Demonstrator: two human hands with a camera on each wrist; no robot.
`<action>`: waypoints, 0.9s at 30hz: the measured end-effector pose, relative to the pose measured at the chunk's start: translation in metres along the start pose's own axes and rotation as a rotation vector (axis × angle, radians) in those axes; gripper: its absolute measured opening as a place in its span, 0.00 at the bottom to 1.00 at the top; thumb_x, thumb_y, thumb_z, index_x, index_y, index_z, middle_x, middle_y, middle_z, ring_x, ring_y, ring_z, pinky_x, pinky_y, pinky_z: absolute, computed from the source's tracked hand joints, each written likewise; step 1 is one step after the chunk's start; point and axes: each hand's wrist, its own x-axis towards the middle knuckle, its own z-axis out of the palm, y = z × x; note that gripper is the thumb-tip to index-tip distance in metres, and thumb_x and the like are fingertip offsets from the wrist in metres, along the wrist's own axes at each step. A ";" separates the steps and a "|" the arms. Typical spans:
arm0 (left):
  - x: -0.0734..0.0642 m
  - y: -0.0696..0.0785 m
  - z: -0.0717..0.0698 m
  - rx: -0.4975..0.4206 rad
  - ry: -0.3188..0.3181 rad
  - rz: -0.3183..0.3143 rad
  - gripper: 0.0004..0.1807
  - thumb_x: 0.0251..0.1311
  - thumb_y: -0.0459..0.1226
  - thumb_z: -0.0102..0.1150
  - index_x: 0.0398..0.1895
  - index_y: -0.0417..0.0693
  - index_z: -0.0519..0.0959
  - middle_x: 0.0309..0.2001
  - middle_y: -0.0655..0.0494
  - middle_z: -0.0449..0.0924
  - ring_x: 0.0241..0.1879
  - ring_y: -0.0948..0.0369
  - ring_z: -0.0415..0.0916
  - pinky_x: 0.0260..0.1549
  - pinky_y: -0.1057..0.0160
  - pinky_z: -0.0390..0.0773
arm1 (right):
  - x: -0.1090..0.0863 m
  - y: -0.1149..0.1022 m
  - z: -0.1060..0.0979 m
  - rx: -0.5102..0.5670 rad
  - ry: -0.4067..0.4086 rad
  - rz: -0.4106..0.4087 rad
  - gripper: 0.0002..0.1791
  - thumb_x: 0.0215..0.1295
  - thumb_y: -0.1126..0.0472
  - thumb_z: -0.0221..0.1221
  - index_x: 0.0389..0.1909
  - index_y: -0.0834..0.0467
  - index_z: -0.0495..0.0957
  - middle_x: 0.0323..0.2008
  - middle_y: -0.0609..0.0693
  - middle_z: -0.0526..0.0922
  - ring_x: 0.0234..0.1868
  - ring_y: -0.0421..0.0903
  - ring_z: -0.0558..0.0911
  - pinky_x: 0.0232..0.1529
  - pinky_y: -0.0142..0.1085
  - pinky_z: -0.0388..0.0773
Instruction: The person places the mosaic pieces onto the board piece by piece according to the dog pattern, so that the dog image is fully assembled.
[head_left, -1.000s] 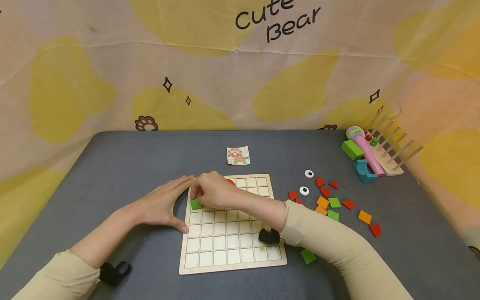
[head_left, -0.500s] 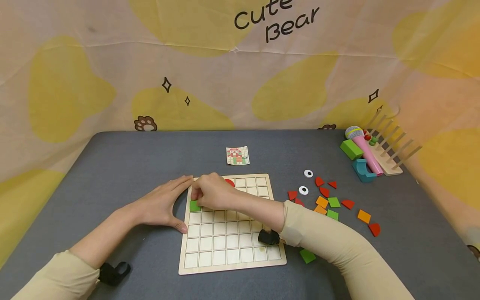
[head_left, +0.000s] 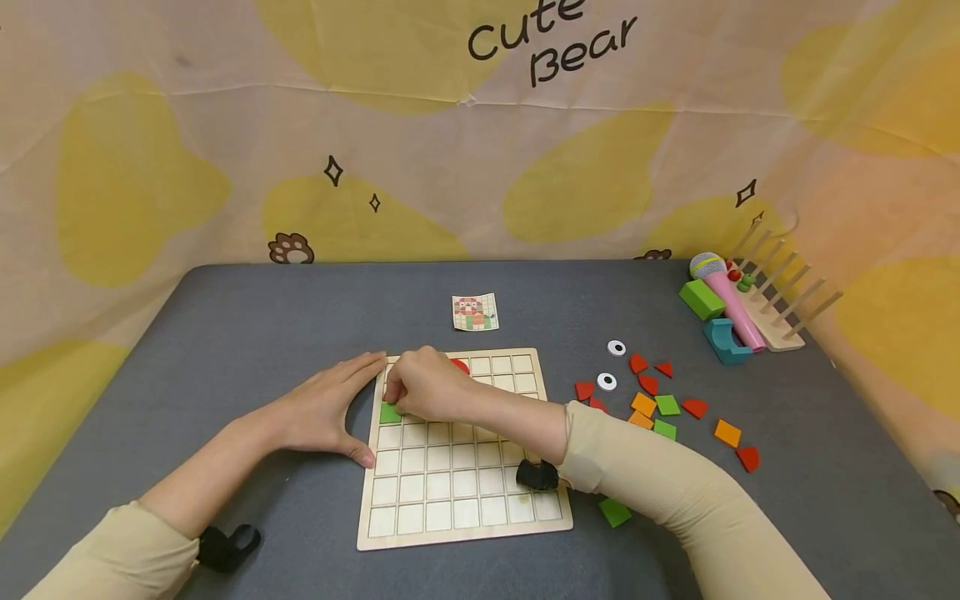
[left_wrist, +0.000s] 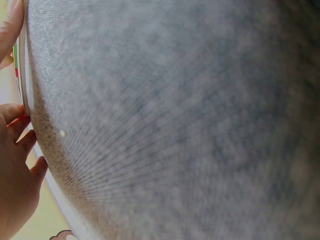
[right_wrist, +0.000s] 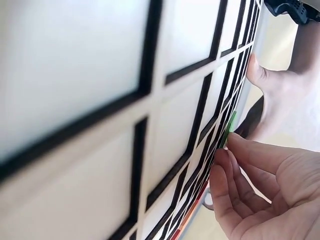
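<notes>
A wooden grid board (head_left: 465, 540) lies on the dark table. My right hand (head_left: 429, 385) reaches across it and pinches a green square tile (head_left: 390, 413) at a cell near the board's left edge. In the right wrist view, the thumb and fingertips meet at the green tile's (right_wrist: 229, 128) edge. My left hand (head_left: 322, 410) rests along the board's left side, thumb and fingers spread, and touches the frame. A red piece (head_left: 461, 366) shows in the top row, partly behind the right hand, which also hides other cells.
Loose red pieces (head_left: 696, 408), orange squares (head_left: 727, 432), green squares (head_left: 667, 405) and white eye discs (head_left: 607, 382) lie right of the board. A picture card (head_left: 475, 312) lies behind it. A pink toy microphone (head_left: 737, 312), green block (head_left: 702, 300), teal arch (head_left: 726, 342) and pegged rack (head_left: 787, 337) stand at back right.
The right hand has shifted very slightly, and the green tile has come a little toward the near side and lies flatter on its cell. The left hand has stayed in place.
</notes>
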 end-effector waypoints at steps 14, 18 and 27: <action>0.002 0.004 0.001 0.001 -0.011 -0.026 0.74 0.28 0.75 0.69 0.78 0.48 0.52 0.79 0.46 0.51 0.77 0.41 0.51 0.69 0.33 0.59 | -0.022 0.033 -0.042 -0.047 0.062 0.056 0.05 0.59 0.67 0.65 0.33 0.55 0.87 0.28 0.46 0.86 0.31 0.38 0.78 0.39 0.31 0.75; 0.003 0.005 0.000 0.005 -0.012 -0.034 0.74 0.28 0.75 0.70 0.78 0.48 0.52 0.79 0.46 0.52 0.77 0.41 0.51 0.69 0.33 0.59 | -0.041 0.058 -0.060 -0.038 0.091 0.098 0.04 0.59 0.65 0.65 0.34 0.55 0.87 0.30 0.46 0.86 0.33 0.40 0.81 0.38 0.32 0.78; 0.002 0.005 0.001 0.005 -0.011 -0.037 0.74 0.28 0.75 0.70 0.78 0.48 0.53 0.78 0.46 0.52 0.77 0.41 0.52 0.69 0.33 0.60 | -0.081 0.103 -0.093 -0.006 0.056 0.114 0.07 0.57 0.65 0.68 0.38 0.57 0.86 0.33 0.48 0.87 0.34 0.41 0.83 0.39 0.34 0.82</action>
